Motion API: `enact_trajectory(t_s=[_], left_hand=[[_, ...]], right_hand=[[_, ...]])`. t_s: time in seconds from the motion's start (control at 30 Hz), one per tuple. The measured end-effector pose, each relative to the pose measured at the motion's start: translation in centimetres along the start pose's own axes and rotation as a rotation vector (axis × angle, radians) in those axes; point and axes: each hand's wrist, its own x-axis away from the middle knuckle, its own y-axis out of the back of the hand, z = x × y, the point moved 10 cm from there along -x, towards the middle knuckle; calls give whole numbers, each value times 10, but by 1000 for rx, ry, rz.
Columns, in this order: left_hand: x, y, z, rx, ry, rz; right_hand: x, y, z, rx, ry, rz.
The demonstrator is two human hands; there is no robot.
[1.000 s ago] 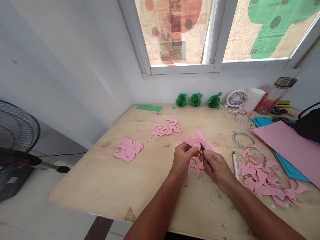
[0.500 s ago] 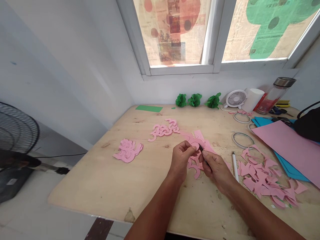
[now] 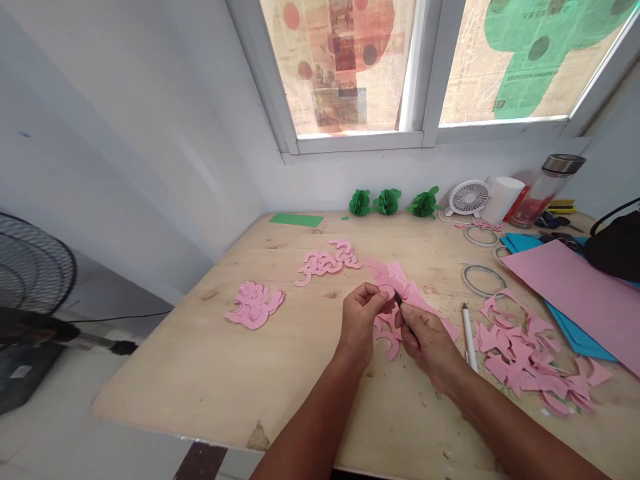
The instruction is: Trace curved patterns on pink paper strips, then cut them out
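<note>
Between its thumb and fingers, my left hand (image 3: 361, 320) pinches a small pink paper piece (image 3: 387, 290). My right hand (image 3: 424, 337) is closed on a slim dark tool (image 3: 400, 303), whose tip touches or nearly touches that paper; its exact kind is hard to make out. Pink paper pieces (image 3: 387, 343) lie under and behind both hands. A heap of curved pink cutouts (image 3: 255, 305) rests on the table at the left, and a row of similar curved cutouts (image 3: 327, 260) lies farther back. Beside my right hand is a white pen (image 3: 469, 337).
Pink scraps (image 3: 535, 367) cover the right of the wooden table (image 3: 200, 373). Tape rings (image 3: 484, 280), pink sheets (image 3: 575, 293) and blue sheets (image 3: 580, 333) are there too. Green paper shapes (image 3: 387, 201), a small fan (image 3: 469, 199) and a bottle (image 3: 547, 190) stand at the back.
The view has shifted slightly. The dark tool in my right hand has tilted a little against the pink piece; both hands keep their grip.
</note>
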Motion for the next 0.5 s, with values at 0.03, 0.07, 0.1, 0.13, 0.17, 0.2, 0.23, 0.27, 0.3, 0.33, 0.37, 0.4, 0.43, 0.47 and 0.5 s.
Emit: enact_trajectory(t_s=[0.03, 0.07, 0.1, 0.13, 0.17, 0.2, 0.23, 0.27, 0.3, 0.33, 0.37, 0.4, 0.43, 0.47, 0.5], left_hand=[[1, 0, 1, 7, -6, -11], [1, 1, 1, 12, -12, -23], [2, 1, 2, 16, -19, -33], [2, 2, 2, 18, -22, -41], [2, 2, 3, 19, -22, -48], [2, 2, 4, 20, -18, -51], [2, 1, 4, 21, -13, -52], [2, 1, 5, 21, -9, -51], [2, 1, 5, 20, -6, -49], [1, 1, 5, 18, -6, -48], [1, 1, 5, 15, -8, -47], [0, 1, 4, 10, -12, -45], [0, 1, 3, 3, -17, -43], [0, 1, 2, -6, -23, -42], [0, 1, 1, -18, -27, -42]], right_hand=[[0, 0, -1, -9, 0, -5], [-1, 1, -2, -19, -1, -8], [-1, 1, -3, -28, -2, -9], [0, 0, -4, -34, -2, -8], [0, 0, -4, -37, -1, -7], [0, 0, -4, -33, 1, -10], [0, 0, -4, -25, 5, -14], [1, 0, -3, -19, 10, -18], [1, 0, -3, -16, 14, -20], [1, 0, -2, -17, 17, -20], [1, -1, -2, -20, 18, -17], [1, -1, -3, -23, 17, -13], [1, -2, -3, -24, 17, -10], [1, -2, -3, -22, 19, -8], [1, -2, -3, -17, 21, -7]])
